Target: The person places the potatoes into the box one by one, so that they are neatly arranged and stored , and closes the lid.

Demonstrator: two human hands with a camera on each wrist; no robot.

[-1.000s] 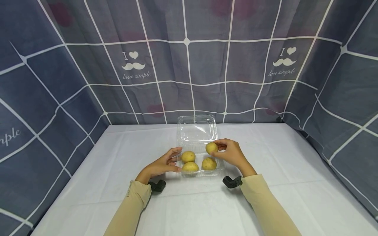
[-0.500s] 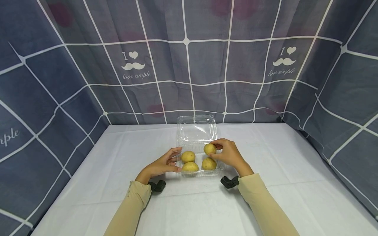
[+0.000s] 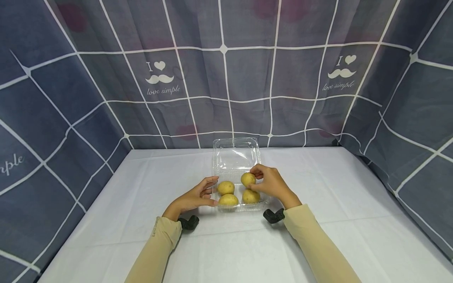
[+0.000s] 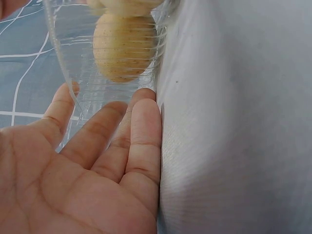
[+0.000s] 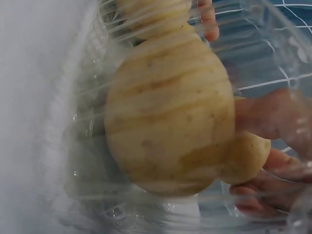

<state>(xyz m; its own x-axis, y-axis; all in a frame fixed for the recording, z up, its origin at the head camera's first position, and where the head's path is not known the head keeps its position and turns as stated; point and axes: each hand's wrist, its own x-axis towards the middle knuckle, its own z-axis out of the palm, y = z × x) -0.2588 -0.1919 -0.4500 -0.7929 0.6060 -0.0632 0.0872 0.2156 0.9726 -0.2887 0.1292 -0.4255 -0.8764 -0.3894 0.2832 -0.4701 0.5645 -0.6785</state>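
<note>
A clear plastic clamshell box (image 3: pixel 238 206) stands on the table with its lid (image 3: pixel 236 157) raised at the back. Two potatoes lie in its left half, a rear potato (image 3: pixel 225 188) and a front potato (image 3: pixel 228 200). A third potato (image 3: pixel 251 196) is at front right, large behind the plastic in the right wrist view. Above the rear right part, my right hand (image 3: pixel 271 182) pinches another potato (image 3: pixel 248 179) between thumb and fingers. My left hand (image 3: pixel 194 196) rests along the box's left side, its fingers (image 4: pixel 145 126) extended against the wall.
A white cloth (image 3: pixel 116 220) covers the table. Dark checked curtains (image 3: pixel 247 78) hang at the back and both sides. A black wrist mount (image 3: pixel 189 223) sits below the left hand, with another wrist mount (image 3: pixel 273 215) below the right.
My right hand has moved slightly to the left and a little lower with its potato, over the rear right of the box. The left hand has kept its place.
</note>
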